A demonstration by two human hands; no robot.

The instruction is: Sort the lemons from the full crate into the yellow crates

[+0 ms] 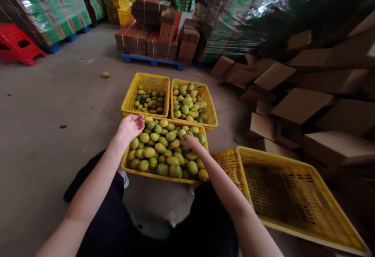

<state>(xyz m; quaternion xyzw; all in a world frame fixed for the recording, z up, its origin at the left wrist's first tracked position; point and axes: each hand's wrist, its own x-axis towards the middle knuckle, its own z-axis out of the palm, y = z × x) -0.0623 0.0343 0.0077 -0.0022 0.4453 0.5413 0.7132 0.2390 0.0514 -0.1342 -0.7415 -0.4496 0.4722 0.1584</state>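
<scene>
Left fingers (137,121) loosely curved, right fingers (185,140) (grip unclear) at mottled, oval lemons (160,148) in plastic crate (159,176).

Light dim overall, cool and diffuse. Glare was strongest on the right-hand plastic wrap (272,7), with white streaks; the left-hand wrap (58,11) showed smaller glints. Floor (73,93) fell to dull grey, its right side in deep shade among the cardboard boxes (303,104). Dark trousers (211,214) were nearly black, folds mostly lost. Fruit (161,147) read fairly clearly, soft highlights above, dark gaps between. Far background soft, fine detail smeared. Wide-angle stretch pulled the near-right crate (277,156) and both forearms (96,186) outward.
</scene>
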